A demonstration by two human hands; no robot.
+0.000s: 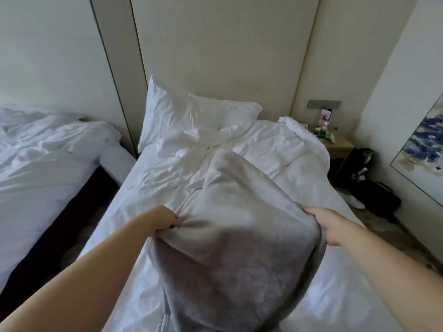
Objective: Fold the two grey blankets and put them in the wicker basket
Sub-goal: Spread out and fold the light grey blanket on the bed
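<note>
Grey blanket (pixel 230 236) gripped by left hand (pixel 165 219) and right hand (pixel 328 224) over the bed (pixel 155 188).

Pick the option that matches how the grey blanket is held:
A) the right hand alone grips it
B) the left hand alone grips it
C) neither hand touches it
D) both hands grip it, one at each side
D: the left hand bunches one edge of the grey blanket and the right hand grips the opposite edge, over the bed.
</note>
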